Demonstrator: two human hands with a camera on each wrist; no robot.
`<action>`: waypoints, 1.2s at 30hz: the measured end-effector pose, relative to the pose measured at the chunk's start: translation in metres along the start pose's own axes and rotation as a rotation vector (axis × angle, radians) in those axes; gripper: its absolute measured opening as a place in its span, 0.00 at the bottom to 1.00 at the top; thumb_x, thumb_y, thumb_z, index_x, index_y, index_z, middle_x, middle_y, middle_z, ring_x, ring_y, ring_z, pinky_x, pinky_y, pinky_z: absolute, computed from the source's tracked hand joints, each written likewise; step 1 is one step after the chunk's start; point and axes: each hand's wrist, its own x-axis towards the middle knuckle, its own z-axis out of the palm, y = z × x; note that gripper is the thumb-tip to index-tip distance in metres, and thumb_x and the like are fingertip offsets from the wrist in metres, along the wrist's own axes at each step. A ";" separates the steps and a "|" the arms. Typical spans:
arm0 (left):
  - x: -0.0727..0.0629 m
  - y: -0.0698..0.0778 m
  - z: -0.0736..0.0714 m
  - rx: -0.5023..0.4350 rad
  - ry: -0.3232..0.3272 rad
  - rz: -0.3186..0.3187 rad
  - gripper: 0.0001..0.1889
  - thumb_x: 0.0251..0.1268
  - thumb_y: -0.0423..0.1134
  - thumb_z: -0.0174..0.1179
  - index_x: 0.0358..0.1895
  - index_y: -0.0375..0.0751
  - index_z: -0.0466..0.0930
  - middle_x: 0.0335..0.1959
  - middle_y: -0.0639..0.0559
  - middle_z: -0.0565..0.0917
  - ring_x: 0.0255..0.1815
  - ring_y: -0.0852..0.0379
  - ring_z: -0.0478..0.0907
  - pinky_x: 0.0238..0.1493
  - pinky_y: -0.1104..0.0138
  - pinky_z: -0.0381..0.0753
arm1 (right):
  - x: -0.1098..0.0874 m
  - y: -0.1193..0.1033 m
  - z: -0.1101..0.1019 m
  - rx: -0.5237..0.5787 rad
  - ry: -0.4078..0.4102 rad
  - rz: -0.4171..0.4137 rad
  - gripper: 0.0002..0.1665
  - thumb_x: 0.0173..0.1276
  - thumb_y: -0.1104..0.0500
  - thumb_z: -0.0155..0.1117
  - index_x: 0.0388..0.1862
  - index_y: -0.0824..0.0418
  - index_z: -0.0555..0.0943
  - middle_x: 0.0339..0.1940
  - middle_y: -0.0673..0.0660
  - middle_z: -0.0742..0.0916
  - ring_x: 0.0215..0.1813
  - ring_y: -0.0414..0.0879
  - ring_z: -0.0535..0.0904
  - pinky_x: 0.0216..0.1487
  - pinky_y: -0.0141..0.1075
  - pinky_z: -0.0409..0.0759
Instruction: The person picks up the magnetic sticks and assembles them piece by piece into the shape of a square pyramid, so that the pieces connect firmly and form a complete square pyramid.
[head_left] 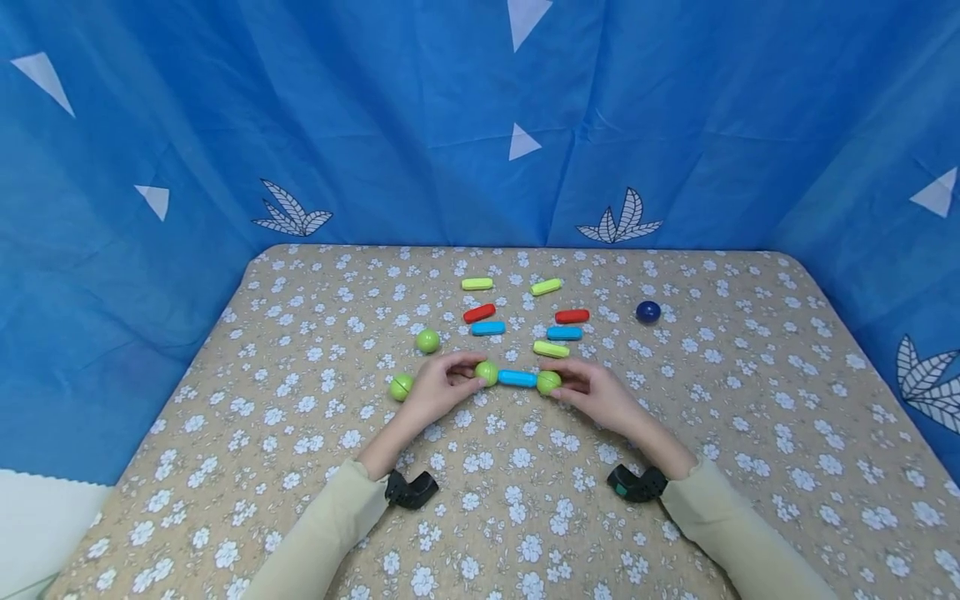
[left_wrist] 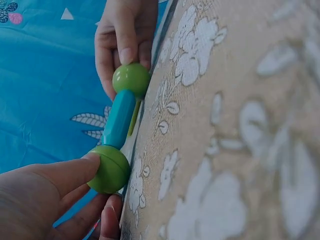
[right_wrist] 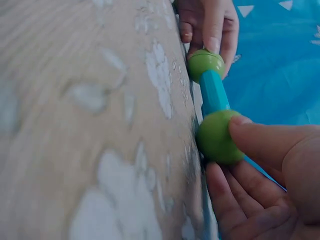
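Observation:
A blue rod (head_left: 517,378) lies between two green balls, one against each of its ends, close over the table cloth. My left hand (head_left: 444,385) pinches the left green ball (head_left: 487,372) between thumb and fingers. On the other side, the right green ball (head_left: 548,382) is pinched by my right hand (head_left: 596,395). In the left wrist view the blue rod (left_wrist: 119,119) meets both balls end to end, with the thumb on the nearer one. The right wrist view has my right thumb on its ball (right_wrist: 220,137), fingers beneath.
Two loose green balls (head_left: 427,341) sit left of the hands. Beyond the hands lie yellow rods (head_left: 477,284), red rods (head_left: 572,317) and more blue rods (head_left: 488,329). A dark blue ball (head_left: 648,312) rests at the right. Blue curtains (head_left: 450,125) border the flowered table (head_left: 525,517).

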 end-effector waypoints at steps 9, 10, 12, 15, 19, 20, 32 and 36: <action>0.013 0.001 0.009 -0.019 -0.001 -0.025 0.18 0.58 0.31 0.65 0.52 0.34 0.79 0.45 0.46 0.82 0.43 0.55 0.79 0.40 0.68 0.79 | -0.015 -0.011 0.001 -0.106 -0.061 0.018 0.19 0.62 0.62 0.66 0.53 0.60 0.80 0.46 0.54 0.83 0.46 0.46 0.80 0.43 0.35 0.79; 0.014 0.001 0.011 -0.030 -0.005 -0.022 0.18 0.58 0.31 0.65 0.52 0.34 0.79 0.46 0.45 0.82 0.43 0.54 0.79 0.41 0.68 0.79 | -0.017 -0.012 0.002 -0.102 -0.073 0.018 0.18 0.62 0.61 0.66 0.53 0.60 0.80 0.46 0.54 0.83 0.45 0.46 0.80 0.43 0.35 0.79; 0.016 0.001 0.013 -0.055 -0.014 -0.021 0.18 0.58 0.31 0.65 0.53 0.33 0.78 0.46 0.44 0.81 0.45 0.52 0.79 0.42 0.69 0.78 | -0.019 -0.014 0.005 -0.098 -0.092 0.016 0.18 0.61 0.62 0.67 0.52 0.59 0.81 0.44 0.52 0.83 0.44 0.44 0.80 0.43 0.33 0.79; 0.018 0.001 0.016 -0.095 -0.036 -0.028 0.18 0.59 0.31 0.64 0.54 0.32 0.78 0.48 0.43 0.81 0.47 0.51 0.78 0.45 0.69 0.77 | -0.022 -0.016 0.010 -0.085 -0.114 -0.006 0.18 0.60 0.63 0.68 0.50 0.59 0.81 0.42 0.50 0.83 0.43 0.42 0.80 0.42 0.32 0.79; 0.021 0.001 0.020 -0.132 -0.067 -0.030 0.18 0.60 0.31 0.63 0.55 0.31 0.77 0.50 0.43 0.80 0.48 0.51 0.78 0.47 0.70 0.76 | -0.024 -0.019 0.016 -0.069 -0.135 -0.038 0.17 0.60 0.64 0.68 0.49 0.59 0.81 0.39 0.48 0.84 0.40 0.40 0.80 0.41 0.32 0.79; 0.022 0.001 0.021 -0.136 -0.072 -0.026 0.18 0.61 0.31 0.63 0.55 0.31 0.77 0.50 0.43 0.80 0.48 0.51 0.78 0.47 0.70 0.76 | -0.024 -0.020 0.018 -0.061 -0.139 -0.046 0.16 0.60 0.64 0.68 0.49 0.60 0.81 0.39 0.49 0.84 0.40 0.40 0.80 0.41 0.32 0.79; 0.023 -0.001 0.023 -0.170 -0.104 -0.005 0.17 0.61 0.31 0.62 0.54 0.31 0.78 0.50 0.43 0.80 0.48 0.52 0.78 0.47 0.70 0.76 | -0.022 -0.022 0.029 0.014 -0.173 -0.044 0.14 0.61 0.63 0.67 0.48 0.60 0.81 0.40 0.49 0.84 0.41 0.40 0.80 0.43 0.33 0.79; 0.023 -0.001 0.023 -0.169 -0.101 0.006 0.17 0.61 0.31 0.62 0.54 0.31 0.77 0.51 0.43 0.80 0.50 0.52 0.78 0.48 0.70 0.76 | -0.022 -0.021 0.028 0.040 -0.164 -0.039 0.15 0.63 0.62 0.66 0.49 0.61 0.81 0.40 0.51 0.84 0.41 0.42 0.81 0.43 0.34 0.79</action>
